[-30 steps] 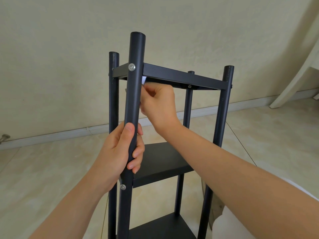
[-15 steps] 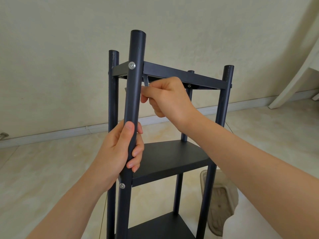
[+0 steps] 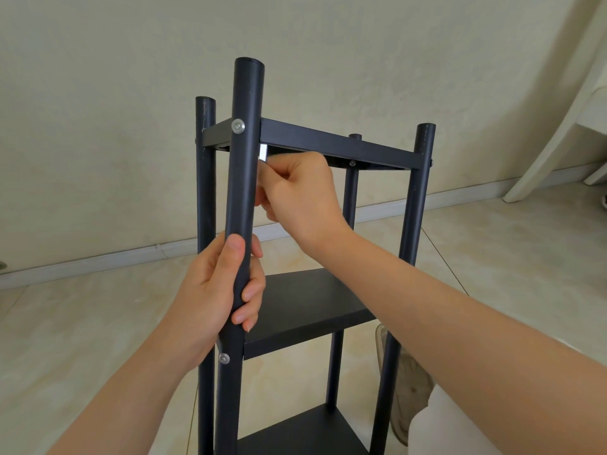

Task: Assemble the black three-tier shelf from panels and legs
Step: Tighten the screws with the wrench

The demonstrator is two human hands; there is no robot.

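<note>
The black three-tier shelf (image 3: 328, 146) stands upright before me on its round legs, with a top panel, a middle panel (image 3: 305, 307) and a lowest panel (image 3: 302, 431). My left hand (image 3: 213, 297) grips the nearest leg (image 3: 244, 178) between the top and middle panels. Silver bolt heads (image 3: 237, 126) show on that leg. My right hand (image 3: 302, 192) is just under the top panel behind that leg, pinching a small silver tool (image 3: 262, 154) that points up at the panel's underside. Its tip is hidden.
The shelf stands on a pale tiled floor (image 3: 82, 323) near a cream wall with a baseboard. A slipper (image 3: 407, 389) lies by the right front leg. White furniture (image 3: 558, 133) leans at the far right. My pale trouser knee (image 3: 450, 428) is at the lower right.
My right hand has turned back and forth under the top panel with the silver tool. My left hand has stayed on the near leg. The view shifted slightly.
</note>
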